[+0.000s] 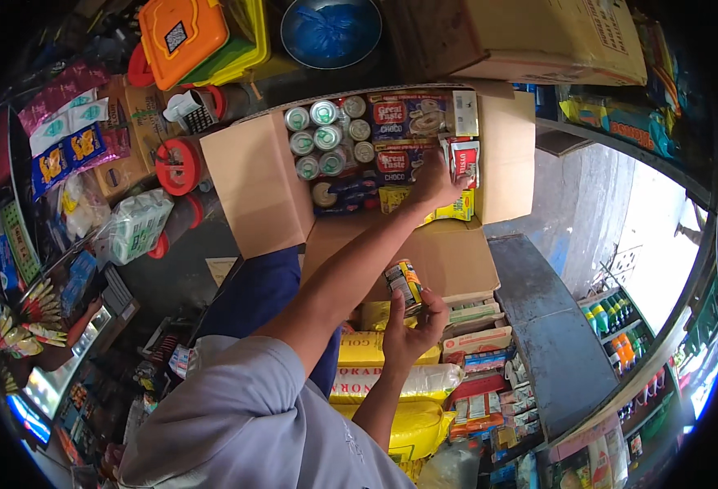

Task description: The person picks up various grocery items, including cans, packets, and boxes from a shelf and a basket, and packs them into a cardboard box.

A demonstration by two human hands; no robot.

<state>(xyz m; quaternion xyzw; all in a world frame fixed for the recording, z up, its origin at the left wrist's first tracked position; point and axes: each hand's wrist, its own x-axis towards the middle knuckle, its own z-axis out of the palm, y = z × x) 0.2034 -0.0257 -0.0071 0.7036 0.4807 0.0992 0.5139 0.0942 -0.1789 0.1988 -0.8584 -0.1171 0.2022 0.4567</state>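
You seem mid-packing, left hand (436,183) gripping red-and-white sachets (466,160) inside the cardboard box (259,186), right hand (412,326) holding a can (404,279) near its front; the next move probably calls for settling the sachets.

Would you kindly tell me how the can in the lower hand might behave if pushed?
The can looks rigid, with a straight-sided wall, so it should hardly give. Its round body would probably roll if laid on its side. The printed surface appears smooth, so it may slip in a loose grip.
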